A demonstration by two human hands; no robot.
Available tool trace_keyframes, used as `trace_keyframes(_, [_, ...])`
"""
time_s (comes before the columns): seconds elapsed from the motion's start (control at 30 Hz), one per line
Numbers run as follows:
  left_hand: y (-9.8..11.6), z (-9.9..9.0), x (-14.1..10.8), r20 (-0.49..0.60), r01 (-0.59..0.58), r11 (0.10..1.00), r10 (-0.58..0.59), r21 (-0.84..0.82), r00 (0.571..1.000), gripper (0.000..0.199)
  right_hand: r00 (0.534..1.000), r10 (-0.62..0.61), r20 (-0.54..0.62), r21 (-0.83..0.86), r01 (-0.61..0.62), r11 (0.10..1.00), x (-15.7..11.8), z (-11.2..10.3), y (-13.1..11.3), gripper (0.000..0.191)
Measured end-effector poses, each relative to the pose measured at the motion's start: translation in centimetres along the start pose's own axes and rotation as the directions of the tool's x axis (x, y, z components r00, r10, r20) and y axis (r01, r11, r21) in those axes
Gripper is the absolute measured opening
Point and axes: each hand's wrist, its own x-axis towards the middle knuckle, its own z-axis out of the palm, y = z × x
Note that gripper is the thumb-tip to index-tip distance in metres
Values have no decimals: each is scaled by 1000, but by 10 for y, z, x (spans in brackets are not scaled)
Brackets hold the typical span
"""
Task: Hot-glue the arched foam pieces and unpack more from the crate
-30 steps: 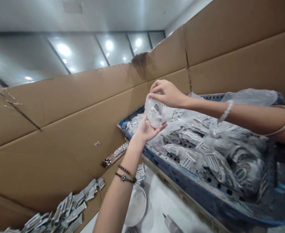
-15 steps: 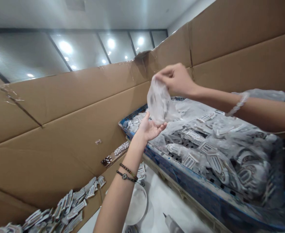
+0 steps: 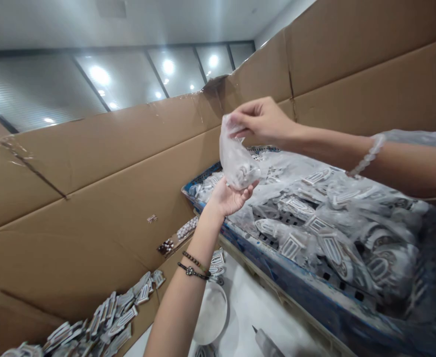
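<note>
Head view, plastic bag: the translucent bag (image 3: 236, 158) hangs between your two hands, in front of the far left end of the crate, its top up and its load gathered low. Pale pieces with dark markings show blurrily through the film.
Right hand: your right hand (image 3: 264, 119) reaches in from the right, its grip clamped on the top of the bag, thumb and fingers pinching the film.
Left hand: your left hand (image 3: 228, 198) is palm up under the bag, its grip apart, fingers slightly curled and touching the bag's underside.
Wrists: you wear two dark bracelets (image 3: 191, 265) on the left arm and a pale beaded bracelet (image 3: 368, 153) on the right.
Blue crate: the scuffed crate (image 3: 262, 253) stands to the right, loaded with filled bags (image 3: 333, 253) of pale, striped pieces.
White table: on the table (image 3: 240, 297), a round white dish (image 3: 210, 315) sits beside your left forearm, and a tool with a dark pointed tip (image 3: 266, 342) lies near the bottom edge.
Cardboard: a tall cardboard wall (image 3: 129, 178) runs behind everything; loose striped pieces (image 3: 106, 317) lie heaped at its foot, lower left.
</note>
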Motion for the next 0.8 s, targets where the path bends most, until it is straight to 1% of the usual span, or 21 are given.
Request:
trace_keyframes(0.07, [0,0,1,-17,-2,1000,2,-6,1000,48,1000,-6,1,14,6,1000,0,0,-1,26])
trace_keyframes(0.13, [1,-1,1,-20,-4,1000,4,-8,1000,47,998,-57,-24,40,58,998,0,1,-1,27])
trace_keyframes(0.17, [1,-1,2,-17,-7,1000,7,-5,1000,46,998,-63,-7,44,63,997,0,2,-1,28])
trace_keyframes(0.2, [1,-1,2,-17,-14,1000,14,-1,1000,44,998,-56,35,33,55,998,-1,3,-1,28])
trace_keyframes(0.23, [1,-2,3,-21,-24,1000,24,2,999,43,995,-46,91,4,45,999,-1,3,-1,26])
trace_keyframes(0.27, [1,-2,3,-26,-33,999,33,2,999,42,991,-54,122,-32,59,998,-2,3,-2,25])
trace_keyframes(0.3, [1,-3,4,-30,-40,999,40,-2,999,42,989,-94,116,-57,101,993,-3,3,-3,24])
trace_keyframes(0.37, [1,-3,4,-43,-40,999,39,-16,998,44,980,-197,41,-90,200,976,-4,3,-6,24])
trace_keyframes(0.4, [1,-3,4,-50,-36,999,35,-23,998,44,979,-203,19,-100,204,974,-5,2,-7,25])
trace_keyframes(0.43, [1,-3,4,-59,-32,999,30,-29,998,45,984,-173,29,-104,175,979,-5,2,-8,26])
trace_keyframes(0.5, [1,-3,3,-76,-27,999,24,-39,997,44,990,-92,107,-125,106,986,-6,1,-8,25])
trace_keyframes(0.53, [1,-2,3,-76,-24,999,21,-43,997,42,988,-99,117,-130,114,985,-6,0,-8,24])
trace_keyframes(0.6, [0,-1,2,-63,-19,999,15,-51,998,40,978,-200,54,-120,205,971,-5,-1,-8,23])
trace_keyframes(0.63, [0,0,1,-63,-18,998,15,-52,998,39,974,-226,23,-127,227,966,-5,-2,-8,23])
trace_keyframes(0.67, [0,0,1,-69,-20,999,17,-50,997,39,977,-211,13,-135,211,968,-5,-2,-9,24])
trace_keyframes(0.73, [0,0,0,-89,-37,998,33,-45,995,41,990,-123,74,-168,134,977,-4,-2,-10,24])
trace_keyframes(0.77, [0,0,0,-95,-46,998,42,-43,995,41,989,-100,107,-191,119,974,-4,-2,-12,24])
trace_keyframes(0.8, [0,0,-1,-92,-39,998,36,-40,995,42,987,-112,117,-207,135,969,-4,-3,-13,23])
